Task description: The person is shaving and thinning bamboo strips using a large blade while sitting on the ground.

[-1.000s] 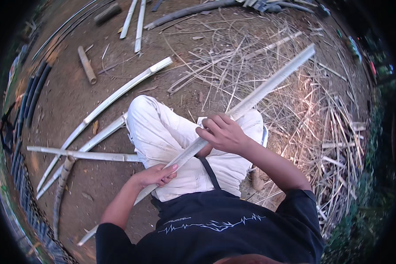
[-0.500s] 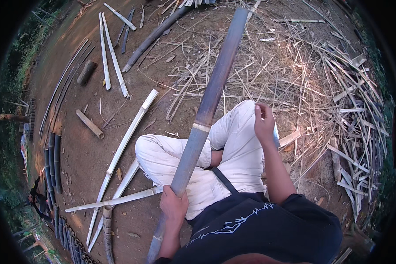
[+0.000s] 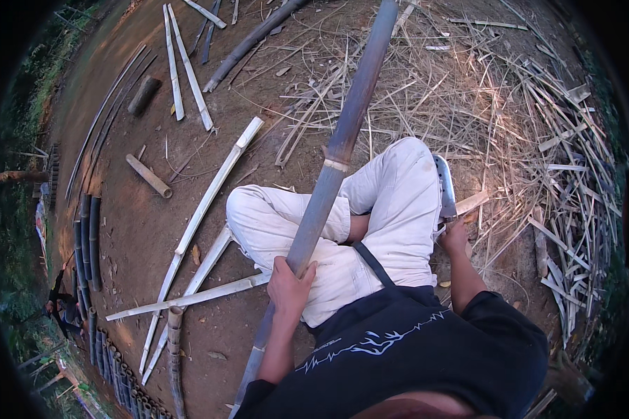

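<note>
A long, dark bamboo pole (image 3: 328, 157) slants across my lap, with a pale ring at its node. My left hand (image 3: 290, 283) is wrapped round its lower part, near my left thigh. Beside my right thigh, my right hand (image 3: 455, 237) reaches low with its fingers curled in. What it grips is mostly hidden. Just beyond those fingers is a pale blue-grey object (image 3: 443, 183) with a row of dark holes, partly behind my knee; its kind is unclear.
Pale split bamboo strips (image 3: 210, 199) lie on the ground to my left. A short bamboo piece (image 3: 149, 176) and a log (image 3: 145, 96) are farther off. Dark bamboo poles (image 3: 94, 241) line the left side. Thin shavings (image 3: 426, 91) and a heap of slats (image 3: 573, 202) cover the right.
My right hand has dropped from the right knee down beside the thigh and closed its fingers. The left hand keeps hold of the bamboo pole. The whole view has shifted slightly.
</note>
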